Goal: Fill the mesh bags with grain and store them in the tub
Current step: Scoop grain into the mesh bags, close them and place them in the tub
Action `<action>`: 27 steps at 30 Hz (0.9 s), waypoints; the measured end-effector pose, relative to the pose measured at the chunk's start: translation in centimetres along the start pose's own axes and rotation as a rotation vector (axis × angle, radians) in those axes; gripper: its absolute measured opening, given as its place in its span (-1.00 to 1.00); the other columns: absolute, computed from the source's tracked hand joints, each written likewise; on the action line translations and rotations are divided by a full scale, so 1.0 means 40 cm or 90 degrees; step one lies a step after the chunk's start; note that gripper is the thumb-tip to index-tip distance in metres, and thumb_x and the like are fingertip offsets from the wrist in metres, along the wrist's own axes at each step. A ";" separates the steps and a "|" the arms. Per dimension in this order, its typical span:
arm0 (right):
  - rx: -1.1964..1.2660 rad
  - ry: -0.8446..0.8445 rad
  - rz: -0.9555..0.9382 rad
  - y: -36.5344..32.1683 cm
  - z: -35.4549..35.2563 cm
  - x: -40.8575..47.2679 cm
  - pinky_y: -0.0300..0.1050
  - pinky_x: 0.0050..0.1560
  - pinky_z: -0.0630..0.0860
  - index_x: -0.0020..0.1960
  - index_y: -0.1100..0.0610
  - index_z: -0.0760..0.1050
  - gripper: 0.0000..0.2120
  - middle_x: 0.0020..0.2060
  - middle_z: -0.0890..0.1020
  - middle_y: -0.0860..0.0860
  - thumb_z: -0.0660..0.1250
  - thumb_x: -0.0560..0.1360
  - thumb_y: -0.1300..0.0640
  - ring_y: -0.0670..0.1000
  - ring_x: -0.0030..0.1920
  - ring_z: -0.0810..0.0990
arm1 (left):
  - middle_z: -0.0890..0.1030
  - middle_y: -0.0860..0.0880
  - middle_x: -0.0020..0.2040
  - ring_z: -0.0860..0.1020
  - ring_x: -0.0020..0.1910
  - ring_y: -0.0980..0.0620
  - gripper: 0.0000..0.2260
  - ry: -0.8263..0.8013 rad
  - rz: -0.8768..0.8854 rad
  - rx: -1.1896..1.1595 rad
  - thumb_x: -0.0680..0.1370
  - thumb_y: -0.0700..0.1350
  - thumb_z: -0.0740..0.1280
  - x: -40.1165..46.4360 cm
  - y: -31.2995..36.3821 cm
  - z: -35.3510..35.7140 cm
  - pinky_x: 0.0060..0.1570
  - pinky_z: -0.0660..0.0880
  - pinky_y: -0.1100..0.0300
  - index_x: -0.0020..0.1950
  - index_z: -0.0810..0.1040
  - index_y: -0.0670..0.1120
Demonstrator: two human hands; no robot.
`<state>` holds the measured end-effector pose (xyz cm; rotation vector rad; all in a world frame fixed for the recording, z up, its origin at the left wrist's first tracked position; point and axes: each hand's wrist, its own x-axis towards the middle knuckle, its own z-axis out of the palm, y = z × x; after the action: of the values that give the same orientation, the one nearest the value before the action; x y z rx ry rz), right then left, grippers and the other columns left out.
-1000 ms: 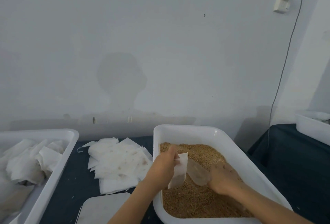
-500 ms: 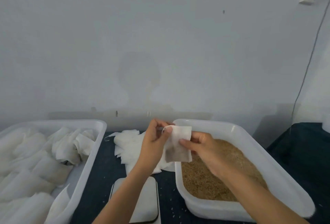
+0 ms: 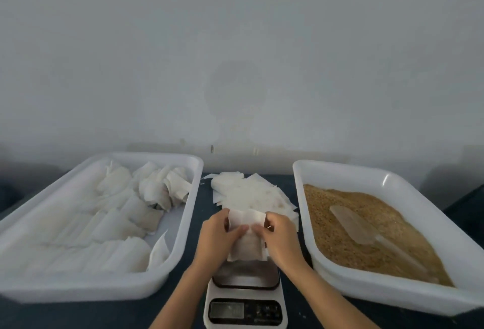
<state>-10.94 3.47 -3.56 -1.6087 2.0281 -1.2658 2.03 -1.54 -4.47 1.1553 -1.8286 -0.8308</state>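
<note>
A white mesh bag (image 3: 247,237) with grain showing in its lower part is held over the scale (image 3: 245,294). My left hand (image 3: 218,239) pinches its left side and my right hand (image 3: 281,239) pinches its right side near the top. The tub of brown grain (image 3: 366,226) stands on the right, and a clear plastic scoop (image 3: 353,226) lies in it. On the left, the white storage tub (image 3: 183,234) holds several bags in rows. A pile of empty white bags (image 3: 251,193) lies on the dark table behind my hands.
The scale's display (image 3: 226,310) faces me at the bottom centre. A grey wall runs close behind the table. Dark table cloth (image 3: 195,286) shows in the narrow gaps between the tubs and the scale.
The scoop was left in the grain. Both hands brought the bag from the grain tub's rim leftward and down, over the scale. The view has swung left.
</note>
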 end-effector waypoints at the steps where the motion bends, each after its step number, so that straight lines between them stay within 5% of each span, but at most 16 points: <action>1: -0.008 0.003 -0.005 0.009 0.007 -0.002 -0.09 -0.21 0.43 -0.22 0.23 0.50 -0.81 -0.29 0.57 0.11 0.37 0.49 0.14 0.06 -0.23 0.52 | 0.62 -0.13 -0.18 0.58 -0.17 -0.08 -0.80 -0.009 -0.003 0.020 0.46 -0.07 0.43 0.000 -0.008 0.003 -0.14 0.51 0.04 -0.08 0.53 -0.19; 9: -0.002 -0.068 -0.093 0.066 0.019 -0.013 -0.02 -0.10 0.50 -0.09 0.20 0.52 -0.92 -0.21 0.61 0.05 0.33 0.52 0.18 0.03 -0.14 0.56 | 0.58 -0.04 -0.07 0.51 -0.06 0.00 -0.78 -0.069 0.039 0.068 0.50 -0.07 0.39 0.010 -0.054 0.013 -0.09 0.46 0.15 0.07 0.50 -0.12; 14: 0.101 -0.030 -0.055 0.092 0.007 -0.020 -0.30 0.09 0.46 0.09 -0.02 0.46 -0.81 0.00 0.58 -0.09 0.30 0.53 0.21 -0.17 0.07 0.53 | 0.58 0.09 -0.15 0.53 -0.16 0.16 -0.98 -0.043 0.054 -0.087 0.56 -0.15 0.31 0.020 -0.070 -0.023 -0.20 0.41 0.41 -0.04 0.52 -0.08; 16: 0.169 -0.013 -0.026 0.100 0.003 -0.023 -0.37 0.09 0.43 0.12 0.00 0.44 -0.79 0.02 0.58 -0.10 0.26 0.55 0.25 -0.17 0.09 0.53 | 0.60 0.07 -0.11 0.55 -0.11 0.19 -0.89 -0.014 0.035 -0.099 0.61 -0.15 0.21 0.020 -0.089 -0.033 -0.12 0.40 0.43 -0.01 0.53 -0.11; 20: 0.316 0.012 0.059 0.115 0.003 -0.023 -0.25 0.18 0.40 0.18 0.14 0.40 -0.81 0.05 0.59 0.02 0.20 0.59 0.26 -0.05 0.13 0.53 | 0.60 -0.06 0.03 0.53 0.06 0.06 -0.76 0.069 -0.045 -0.215 0.66 -0.17 0.07 0.004 -0.124 -0.030 0.13 0.37 0.34 0.05 0.52 -0.20; 27: 0.421 0.062 0.142 0.137 0.013 -0.022 0.01 0.28 0.37 0.18 0.23 0.44 -0.81 0.03 0.63 0.05 0.16 0.60 0.24 0.03 0.17 0.55 | 0.58 -0.13 0.03 0.52 0.08 -0.02 -0.76 0.100 -0.125 -0.343 0.65 -0.18 0.07 0.008 -0.136 -0.023 0.03 0.43 0.28 0.01 0.50 -0.21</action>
<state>-13.90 4.05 -8.25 -1.0022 1.5298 -1.7045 4.93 -3.92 -8.52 1.0178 -1.2633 -1.2162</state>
